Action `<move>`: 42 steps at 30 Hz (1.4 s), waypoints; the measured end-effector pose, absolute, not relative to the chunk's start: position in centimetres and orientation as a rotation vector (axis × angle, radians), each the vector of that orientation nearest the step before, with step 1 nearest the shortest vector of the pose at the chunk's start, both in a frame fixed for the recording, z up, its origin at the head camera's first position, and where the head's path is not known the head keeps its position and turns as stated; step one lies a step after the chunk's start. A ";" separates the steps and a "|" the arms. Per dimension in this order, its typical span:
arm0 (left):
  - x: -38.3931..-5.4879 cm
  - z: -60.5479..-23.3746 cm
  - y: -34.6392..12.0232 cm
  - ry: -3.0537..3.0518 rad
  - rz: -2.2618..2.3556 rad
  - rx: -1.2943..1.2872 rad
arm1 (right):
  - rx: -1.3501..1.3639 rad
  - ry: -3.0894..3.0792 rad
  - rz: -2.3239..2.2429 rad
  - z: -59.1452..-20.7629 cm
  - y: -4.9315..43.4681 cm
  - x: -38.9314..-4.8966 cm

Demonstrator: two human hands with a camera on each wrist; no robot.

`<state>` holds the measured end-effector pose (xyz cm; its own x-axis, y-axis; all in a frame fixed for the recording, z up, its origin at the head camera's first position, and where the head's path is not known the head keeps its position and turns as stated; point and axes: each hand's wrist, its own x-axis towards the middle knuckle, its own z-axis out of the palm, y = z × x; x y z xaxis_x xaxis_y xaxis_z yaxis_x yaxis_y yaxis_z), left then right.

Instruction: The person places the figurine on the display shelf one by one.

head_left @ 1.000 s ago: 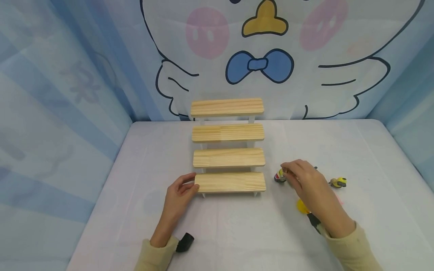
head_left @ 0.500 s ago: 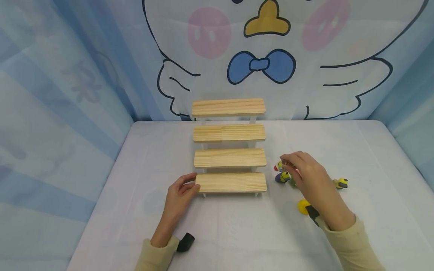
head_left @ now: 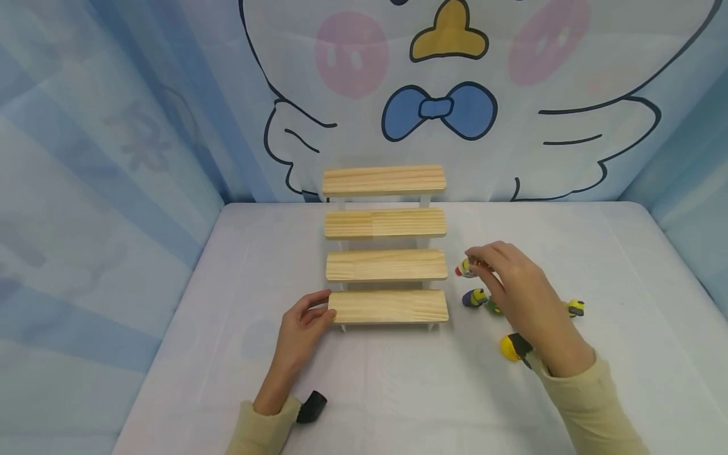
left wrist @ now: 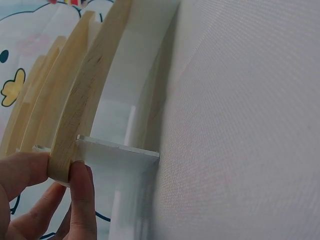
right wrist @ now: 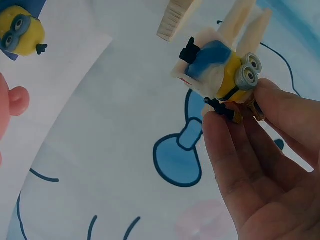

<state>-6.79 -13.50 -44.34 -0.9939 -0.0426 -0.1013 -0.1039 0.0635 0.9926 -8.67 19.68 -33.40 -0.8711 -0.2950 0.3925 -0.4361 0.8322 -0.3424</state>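
Observation:
A wooden step stand [head_left: 387, 265] with several plank tiers and white side supports stands in the middle of the table. My left hand [head_left: 301, 335] pinches the left end of its lowest plank [left wrist: 80, 107], thumb on one face and fingers on the other. To the right of the stand, my right hand [head_left: 526, 303] holds a small Minion figurine [right wrist: 215, 65] above the table. Its yellow goggled head lies at my fingertips, and its blue and white body points away, tilted on its side. Below that hand lie a purple-and-yellow figurine [head_left: 474, 297] and a partly hidden green one [head_left: 493, 306].
Another yellow figurine [head_left: 576, 308] lies right of my right wrist, partly covered. A round yellow object [head_left: 510, 347] shows beside the black wrist camera [head_left: 520, 346]. A pink object [right wrist: 5, 115] is cut off in the right wrist view. A printed cloth [head_left: 435, 151] hangs behind the table.
My right hand has risen and moved away toward the back with the Minion figurine, uncovering the purple-and-yellow and green figurines. My left hand has stayed on the plank.

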 end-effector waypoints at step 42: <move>-6.8 -44.8 -13.6 2.232 2.143 -0.114 | 0.708 -2.554 0.649 -29.3 16.9 -11.0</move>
<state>-6.79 -13.58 -44.81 -0.9963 -0.0219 -0.0830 -0.0838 0.0397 0.9957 -10.95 16.86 -29.33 -0.7869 -0.3695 0.4943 -0.5606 0.7628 -0.3222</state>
